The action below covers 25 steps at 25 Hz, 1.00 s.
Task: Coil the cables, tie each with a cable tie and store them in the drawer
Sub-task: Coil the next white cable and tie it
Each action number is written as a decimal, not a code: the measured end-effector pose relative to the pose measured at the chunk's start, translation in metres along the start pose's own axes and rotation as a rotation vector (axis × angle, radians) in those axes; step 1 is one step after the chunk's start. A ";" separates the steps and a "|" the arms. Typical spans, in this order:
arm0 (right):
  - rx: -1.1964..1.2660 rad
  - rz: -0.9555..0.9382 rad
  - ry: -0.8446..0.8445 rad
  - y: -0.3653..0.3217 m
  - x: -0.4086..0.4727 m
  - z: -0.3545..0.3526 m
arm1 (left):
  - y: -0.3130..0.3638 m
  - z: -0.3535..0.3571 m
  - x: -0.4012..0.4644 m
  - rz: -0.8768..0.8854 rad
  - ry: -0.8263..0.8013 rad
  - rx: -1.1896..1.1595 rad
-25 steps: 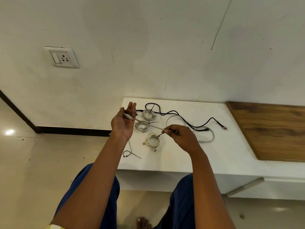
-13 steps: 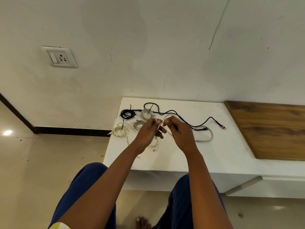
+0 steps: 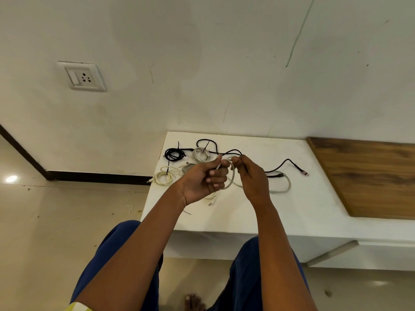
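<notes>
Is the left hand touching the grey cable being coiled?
Touching: the head view shows the left hand curled around the grey cable, whose loop emerges beside its fingers.

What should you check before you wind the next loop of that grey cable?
1. Left hand grips the grey cable: ok.
2. Right hand pinches the same cable: ok.
3. First loop is formed between the hands: ok.
4. Rest of the grey cable lies free on the white counter: cannot tell; it runs near the loose black cable.
5. Spare cable tie within reach: cannot tell.
6. Drawer open for storing: cannot tell.
</notes>
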State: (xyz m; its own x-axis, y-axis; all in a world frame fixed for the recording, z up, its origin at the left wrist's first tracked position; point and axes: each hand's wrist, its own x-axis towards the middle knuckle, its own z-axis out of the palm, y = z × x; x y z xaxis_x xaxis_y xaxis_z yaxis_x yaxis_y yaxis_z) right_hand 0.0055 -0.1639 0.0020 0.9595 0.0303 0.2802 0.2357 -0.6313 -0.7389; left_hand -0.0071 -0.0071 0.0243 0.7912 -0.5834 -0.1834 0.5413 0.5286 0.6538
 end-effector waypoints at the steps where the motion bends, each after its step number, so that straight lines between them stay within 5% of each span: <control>1: 0.013 0.008 -0.005 0.000 0.001 0.001 | 0.003 0.000 -0.001 0.019 -0.028 -0.077; 22: 0.073 0.080 -0.303 0.025 0.009 0.011 | 0.026 0.001 -0.011 0.311 -0.159 -0.454; 25: 0.080 0.091 -0.284 0.028 0.008 0.006 | 0.035 -0.004 -0.015 0.439 -0.062 -0.455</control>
State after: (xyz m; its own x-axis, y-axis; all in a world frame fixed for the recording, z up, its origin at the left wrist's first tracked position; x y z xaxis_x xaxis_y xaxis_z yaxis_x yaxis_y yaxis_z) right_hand 0.0210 -0.1764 -0.0200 0.9793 0.1993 0.0363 0.1476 -0.5791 -0.8018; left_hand 0.0013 0.0232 0.0468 0.9565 -0.2800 0.0823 0.2477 0.9279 0.2786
